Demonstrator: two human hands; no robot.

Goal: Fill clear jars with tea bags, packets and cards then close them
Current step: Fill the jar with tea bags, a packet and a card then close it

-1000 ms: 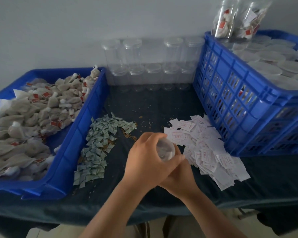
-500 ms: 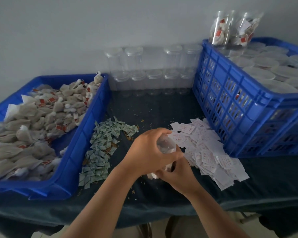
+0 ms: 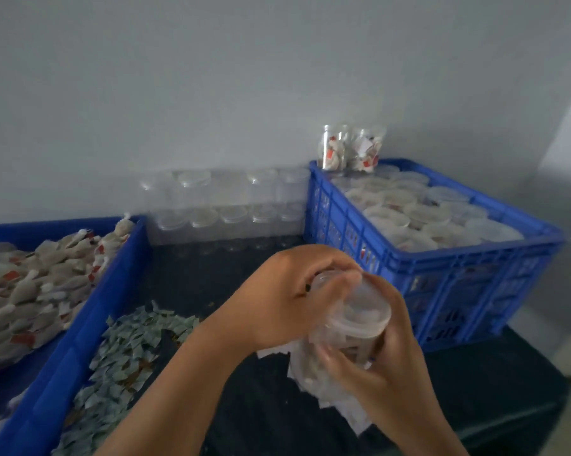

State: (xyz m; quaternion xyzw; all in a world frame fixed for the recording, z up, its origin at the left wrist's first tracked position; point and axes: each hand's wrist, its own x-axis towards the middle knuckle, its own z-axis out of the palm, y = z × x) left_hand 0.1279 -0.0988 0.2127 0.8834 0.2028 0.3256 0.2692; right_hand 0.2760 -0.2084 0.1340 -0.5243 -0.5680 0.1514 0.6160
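Jar [image 3: 350, 337], clear and already stuffed, is held above the near edge of the table [image 3: 277, 422], tilted with its mouth toward the camera. The right hand [image 3: 392, 366] is wrapped round its body from the right side, fingers curled tight on the wall. The left hand [image 3: 290, 297] arches over from the left, fingertips pinching the far rim of the lid [image 3: 364, 311].

Closing seems to be the step in hand. To do it well, keep the body fixed in the right hand, seat the lid level all round, then turn or press with the left; motion blur hides whether it is fully seated.

Just beneath the jar lie white cards [image 3: 353, 422], and to the left a heap of green packets [image 3: 126, 350]. Farther left, a blue bin [image 3: 90, 324] holds tea bags [image 3: 24, 297]. Against the wall stand empty jars [image 3: 225, 205]; to the right, a blue crate [image 3: 458, 281] carries closed jars [image 3: 425, 212], two more filled jars [image 3: 350, 149] perched at its far corner.
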